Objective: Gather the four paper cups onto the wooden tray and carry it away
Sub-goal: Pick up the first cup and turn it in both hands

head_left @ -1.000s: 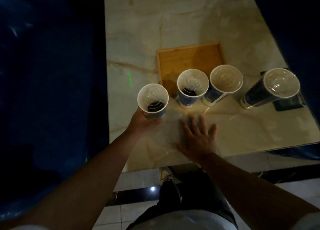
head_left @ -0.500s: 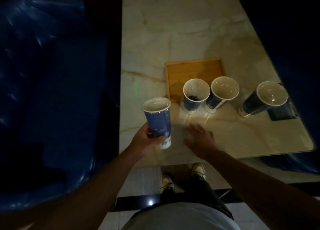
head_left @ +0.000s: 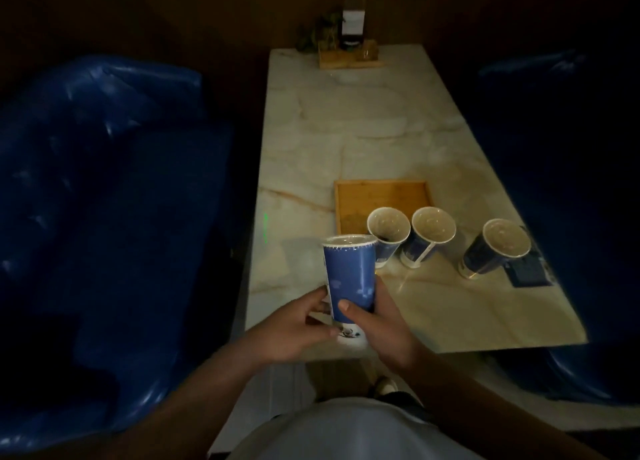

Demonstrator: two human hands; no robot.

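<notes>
Near edge of surface: left hand and right hand both wrap blue cup, upright; wooden tray lies farther, slightly right.

Both forearms are reaching forward and meeting at the centre, where the left hand and the right hand are gripping a blue cup from opposite sides, thumbs lying across its near face.
</notes>
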